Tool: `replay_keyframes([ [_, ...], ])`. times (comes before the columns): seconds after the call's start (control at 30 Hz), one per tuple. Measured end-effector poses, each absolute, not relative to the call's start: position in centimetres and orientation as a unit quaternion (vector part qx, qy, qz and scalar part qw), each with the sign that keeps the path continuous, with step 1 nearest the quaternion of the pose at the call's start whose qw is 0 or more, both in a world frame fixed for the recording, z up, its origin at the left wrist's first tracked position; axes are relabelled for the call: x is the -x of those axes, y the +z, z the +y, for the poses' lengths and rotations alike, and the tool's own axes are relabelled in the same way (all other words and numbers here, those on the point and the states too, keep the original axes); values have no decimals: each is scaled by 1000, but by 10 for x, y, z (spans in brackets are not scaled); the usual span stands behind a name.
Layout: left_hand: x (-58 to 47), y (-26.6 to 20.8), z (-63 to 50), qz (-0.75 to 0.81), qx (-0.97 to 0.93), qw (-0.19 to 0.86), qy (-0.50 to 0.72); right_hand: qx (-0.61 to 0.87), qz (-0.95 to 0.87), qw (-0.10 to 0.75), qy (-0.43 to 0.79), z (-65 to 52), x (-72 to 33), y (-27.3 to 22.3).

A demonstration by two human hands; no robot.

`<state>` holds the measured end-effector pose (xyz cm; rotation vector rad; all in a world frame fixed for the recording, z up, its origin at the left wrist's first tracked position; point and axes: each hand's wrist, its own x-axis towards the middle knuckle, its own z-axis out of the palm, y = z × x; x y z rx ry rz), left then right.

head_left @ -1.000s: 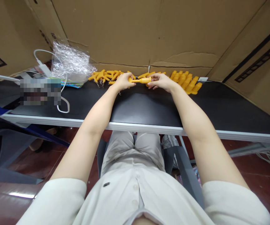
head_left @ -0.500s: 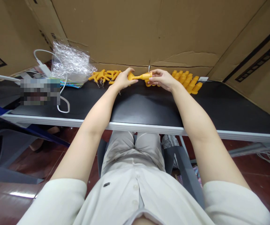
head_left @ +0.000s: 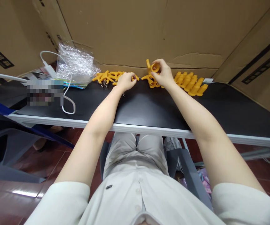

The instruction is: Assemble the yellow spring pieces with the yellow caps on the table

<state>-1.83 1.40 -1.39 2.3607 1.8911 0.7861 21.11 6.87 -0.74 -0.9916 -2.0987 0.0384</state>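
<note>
My left hand (head_left: 127, 82) is closed, fingertips pinching a yellow corkscrew handle (head_left: 137, 77) that is mostly hidden by the fingers. Beside it lies a heap of yellow corkscrew handles (head_left: 105, 76) with thin metal spirals sticking out. My right hand (head_left: 163, 73) grips a yellow corkscrew (head_left: 155, 67), raised above the table with its hollow bell end facing me. Below that hand, yellow corkscrew pieces (head_left: 152, 83) lie with round open ends toward me. To the right of the hand, several yellow sleeves (head_left: 188, 82) lie in rows.
A black table (head_left: 149, 109) with a pale metal front edge stands before me. Clear plastic wrapping (head_left: 75, 64), a white cable (head_left: 69, 107) and a blurred-out item (head_left: 44, 92) are at the left. Cardboard (head_left: 130, 31) walls close off the back and sides.
Both hands held one yellow corkscrew stretched between them. Now they are apart; my right hand has lifted and turned the corkscrew, while my left hand pinches a handle near the heap.
</note>
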Motion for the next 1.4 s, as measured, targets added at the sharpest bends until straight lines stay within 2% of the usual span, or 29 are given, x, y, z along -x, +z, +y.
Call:
replay_keyframes([
  [0.23, 17, -16, 16, 598, -763, 2, 246, 414, -893, 139, -107, 70, -186, -22],
  [0.4, 19, -16, 16, 599, -765, 2, 237, 456, -882, 28, -117, 70, -173, -28],
  [0.57, 20, -18, 18, 589, -772, 7, 237, 503, -861, 19, -67, 74, -167, -26],
  [0.93, 22, -22, 26, 575, -786, 8, 227, 573, -818, 11, -55, 58, -156, -21],
  [1.27, 22, -26, 30, 566, -790, -3, 236, 581, -811, 69, -10, 66, -171, -21],
  [1.4, 19, -22, 23, 576, -787, 5, 219, 575, -809, 118, -26, 62, -198, -2],
])
